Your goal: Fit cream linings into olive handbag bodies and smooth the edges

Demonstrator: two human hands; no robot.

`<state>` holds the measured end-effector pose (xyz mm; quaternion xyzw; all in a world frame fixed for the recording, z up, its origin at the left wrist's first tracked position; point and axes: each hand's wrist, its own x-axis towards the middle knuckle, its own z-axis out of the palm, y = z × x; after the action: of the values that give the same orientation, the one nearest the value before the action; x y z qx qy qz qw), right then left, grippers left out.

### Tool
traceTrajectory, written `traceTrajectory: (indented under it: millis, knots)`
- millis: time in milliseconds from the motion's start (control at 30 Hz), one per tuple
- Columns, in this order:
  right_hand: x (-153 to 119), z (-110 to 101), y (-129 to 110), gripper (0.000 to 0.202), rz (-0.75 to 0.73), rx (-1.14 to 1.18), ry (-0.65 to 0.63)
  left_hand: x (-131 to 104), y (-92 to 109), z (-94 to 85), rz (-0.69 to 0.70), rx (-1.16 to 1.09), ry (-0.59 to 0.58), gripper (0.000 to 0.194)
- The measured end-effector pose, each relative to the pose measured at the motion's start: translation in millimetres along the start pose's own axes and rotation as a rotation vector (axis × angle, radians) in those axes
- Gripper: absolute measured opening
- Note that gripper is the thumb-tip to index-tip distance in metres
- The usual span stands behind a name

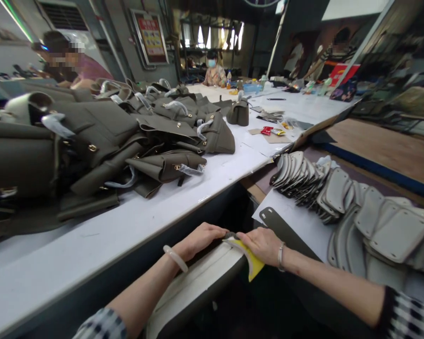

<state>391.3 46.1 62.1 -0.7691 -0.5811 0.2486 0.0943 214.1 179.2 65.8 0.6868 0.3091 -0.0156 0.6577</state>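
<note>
A dark grey-green bag piece with a whitish inner face [203,278] slants up from the bottom of the view, its far end between my hands. My left hand [203,241], a pale bangle at its wrist, is closed over the upper left edge, fingertips at the dark rim. Thumb and fingers of my right hand [263,246] pinch the far right corner. Just under that hand a curved yellow piece [252,263] hangs against the bag piece; whether the hand grips it too I cannot tell. The undersides of my fingers are hidden.
Several dark bags [102,127] with wrapped handles are heaped on the white table [205,202]. Grey shaped panels [392,230] lie stacked at right beside a long dark strip [286,226]. Small red and yellow packets [272,131] lie farther back. Other people sit around the far tables.
</note>
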Motion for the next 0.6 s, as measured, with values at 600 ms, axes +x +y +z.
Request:
traceTrajectory:
  millis: [600]
  knots:
    - [37,26,5,0.069,0.097,0.974,-0.176,18,-1,1.4,0.026,0.203,0.008,0.030]
